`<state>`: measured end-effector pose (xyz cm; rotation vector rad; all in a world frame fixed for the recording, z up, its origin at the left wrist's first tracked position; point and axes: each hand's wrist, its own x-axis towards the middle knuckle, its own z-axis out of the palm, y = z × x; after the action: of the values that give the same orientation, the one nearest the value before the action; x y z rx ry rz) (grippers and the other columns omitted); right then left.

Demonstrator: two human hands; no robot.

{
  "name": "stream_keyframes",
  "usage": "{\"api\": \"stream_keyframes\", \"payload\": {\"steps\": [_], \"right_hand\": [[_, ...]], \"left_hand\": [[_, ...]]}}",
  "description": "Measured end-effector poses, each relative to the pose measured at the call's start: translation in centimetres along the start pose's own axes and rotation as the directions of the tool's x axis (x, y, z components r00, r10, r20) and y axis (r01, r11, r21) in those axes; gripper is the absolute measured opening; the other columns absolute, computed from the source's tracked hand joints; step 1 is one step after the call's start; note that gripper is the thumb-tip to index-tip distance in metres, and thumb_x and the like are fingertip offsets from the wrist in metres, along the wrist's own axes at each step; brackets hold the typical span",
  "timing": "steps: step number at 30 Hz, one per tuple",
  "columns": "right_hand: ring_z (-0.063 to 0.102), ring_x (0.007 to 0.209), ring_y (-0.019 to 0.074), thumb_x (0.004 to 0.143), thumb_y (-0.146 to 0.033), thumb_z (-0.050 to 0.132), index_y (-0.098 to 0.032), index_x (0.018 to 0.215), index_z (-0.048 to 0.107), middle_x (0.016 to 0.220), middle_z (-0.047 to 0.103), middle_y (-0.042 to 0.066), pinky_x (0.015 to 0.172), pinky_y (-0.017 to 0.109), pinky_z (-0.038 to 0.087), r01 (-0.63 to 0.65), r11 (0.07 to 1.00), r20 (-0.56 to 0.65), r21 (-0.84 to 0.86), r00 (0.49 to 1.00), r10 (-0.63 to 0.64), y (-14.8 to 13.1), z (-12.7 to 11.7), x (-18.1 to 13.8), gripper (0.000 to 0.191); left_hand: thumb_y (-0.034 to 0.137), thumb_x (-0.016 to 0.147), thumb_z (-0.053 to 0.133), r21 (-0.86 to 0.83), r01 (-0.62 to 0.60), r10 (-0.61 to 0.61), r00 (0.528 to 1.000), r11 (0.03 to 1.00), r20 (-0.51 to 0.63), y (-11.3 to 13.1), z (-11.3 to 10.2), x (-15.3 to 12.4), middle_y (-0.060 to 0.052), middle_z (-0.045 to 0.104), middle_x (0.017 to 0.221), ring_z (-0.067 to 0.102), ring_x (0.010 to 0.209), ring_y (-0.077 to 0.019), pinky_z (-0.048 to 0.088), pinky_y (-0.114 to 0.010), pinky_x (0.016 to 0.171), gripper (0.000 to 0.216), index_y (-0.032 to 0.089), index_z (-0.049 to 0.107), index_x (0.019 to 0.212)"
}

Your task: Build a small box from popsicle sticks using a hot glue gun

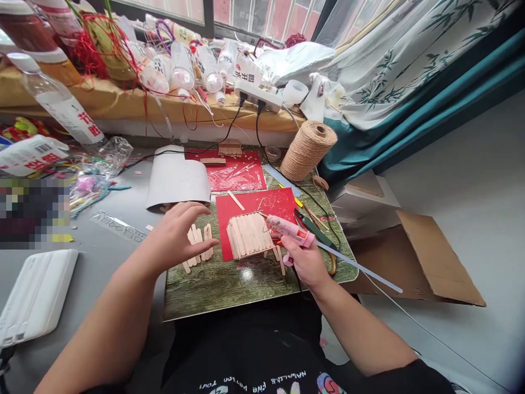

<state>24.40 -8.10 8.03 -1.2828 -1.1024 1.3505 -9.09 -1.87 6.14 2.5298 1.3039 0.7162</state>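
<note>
My right hand (pixel 305 260) grips a pink hot glue gun (pixel 291 231), with a long clear glue stick (pixel 361 268) poking out of its back end. The gun's nozzle is at the upper right corner of a small box-like structure (pixel 251 235) built of wooden craft sticks, lying partly on a red sheet (pixel 262 200). Whether the nozzle touches the wood, I cannot tell. My left hand (pixel 182 235) is raised left of the structure, thumb and fingers apart, holding nothing. Below and beside it lie several loose craft sticks (pixel 199 243).
A twine spool (pixel 308 150) stands at the back right near a power strip (pixel 258 96) with cords running down. Green-handled scissors (pixel 318 232) lie behind the gun. To the left are a curved white sheet (pixel 178 180), a clear ruler (pixel 117 227) and a bottle (pixel 61 106). A cardboard box (pixel 435 257) sits right.
</note>
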Motion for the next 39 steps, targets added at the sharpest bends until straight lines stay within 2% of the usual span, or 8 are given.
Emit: {"api": "stream_keyframes", "payload": {"steps": [2,5,10,19,23,26,32,39], "right_hand": [[0.074,0.091,0.0236,0.091,-0.051,0.076,-0.024,0.135,0.075,0.122,0.08,0.012,0.043,0.02,0.037,0.006,1.0,-0.024,0.008,1.0,-0.006,0.1,-0.4,0.1,0.051],[0.073,0.081,0.0215,0.09,-0.052,0.077,-0.023,0.133,0.075,0.113,0.082,0.011,0.043,0.021,0.037,-0.005,1.0,-0.061,-0.001,0.998,0.005,0.6,-0.8,0.1,0.053],[0.071,0.076,0.0196,0.09,-0.054,0.076,-0.023,0.133,0.075,0.114,0.082,0.011,0.043,0.021,0.037,-0.019,0.999,-0.056,-0.028,0.998,0.018,0.6,-0.9,-0.1,0.054],[0.068,0.069,0.0173,0.09,-0.047,0.077,-0.023,0.118,0.081,0.083,0.077,0.004,0.053,0.025,0.05,0.084,0.968,0.087,-0.236,0.994,-0.065,-3.6,-2.3,1.0,0.036],[0.073,0.093,0.0228,0.097,-0.04,0.071,-0.03,0.126,0.081,0.101,0.081,0.004,0.078,0.034,0.059,0.16,0.901,0.335,-0.404,0.942,-0.017,-7.4,-1.5,2.0,0.033],[0.072,0.103,0.0243,0.101,-0.038,0.065,-0.036,0.133,0.078,0.108,0.08,0.001,0.091,0.039,0.057,0.217,0.837,0.424,-0.503,0.906,0.02,-9.0,-0.4,2.8,0.035],[0.067,0.084,0.0202,0.102,-0.042,0.064,-0.039,0.129,0.08,0.088,0.072,-0.001,0.081,0.033,0.052,0.292,0.642,0.415,-0.709,0.909,0.045,-8.7,0.9,3.9,0.032],[0.063,0.08,0.0204,0.104,-0.048,0.062,-0.044,0.136,0.076,0.088,0.069,0.0,0.079,0.033,0.051,0.318,0.643,0.429,-0.697,0.903,0.018,-8.1,1.3,4.1,0.035]], "left_hand": [[0.072,0.082,0.077,0.12,0.079,-0.091,0.991,0.99,0.1,-0.9,-0.7,-0.6,-0.016,0.067,0.138,0.06,0.128,-0.0405,0.049,-0.055,0.105,0.077,0.025,0.057,0.139],[0.071,0.074,0.083,0.216,0.083,-0.126,0.972,0.973,0.197,-1.5,-0.1,-1.5,-0.018,0.062,0.147,0.056,0.134,-0.0457,0.044,-0.059,0.108,0.092,0.025,0.053,0.148],[0.057,0.071,0.085,0.184,0.037,-0.091,0.952,0.982,0.292,-2.0,2.2,-1.5,-0.016,0.065,0.144,0.058,0.133,-0.0442,0.038,-0.059,0.113,0.085,0.025,0.056,0.144],[0.059,0.079,0.077,0.152,-0.014,-0.026,0.967,0.988,0.254,-2.6,2.0,-1.0,-0.013,0.07,0.136,0.061,0.13,-0.0395,0.039,-0.054,0.111,0.07,0.027,0.059,0.139],[0.061,0.08,0.078,0.113,-0.006,-0.02,0.973,0.994,0.229,-2.5,1.9,-0.7,-0.013,0.067,0.139,0.059,0.133,-0.039,0.041,-0.052,0.112,0.073,0.026,0.058,0.141],[0.062,0.082,0.077,0.043,0.006,-0.016,0.97,0.999,0.243,-2.6,1.8,-0.7,-0.014,0.064,0.141,0.058,0.134,-0.0363,0.045,-0.047,0.11,0.073,0.024,0.056,0.142],[0.068,0.083,0.077,-0.038,0.047,-0.036,0.97,0.998,0.24,-3.2,1.4,-0.8,-0.014,0.061,0.143,0.057,0.135,-0.0356,0.046,-0.047,0.111,0.075,0.024,0.057,0.14],[0.072,0.085,0.073,-0.045,0.039,-0.027,0.973,0.998,0.229,-3.7,1.5,-1.0,-0.013,0.062,0.143,0.056,0.136,-0.0358,0.045,-0.047,0.111,0.077,0.025,0.056,0.142]]}}
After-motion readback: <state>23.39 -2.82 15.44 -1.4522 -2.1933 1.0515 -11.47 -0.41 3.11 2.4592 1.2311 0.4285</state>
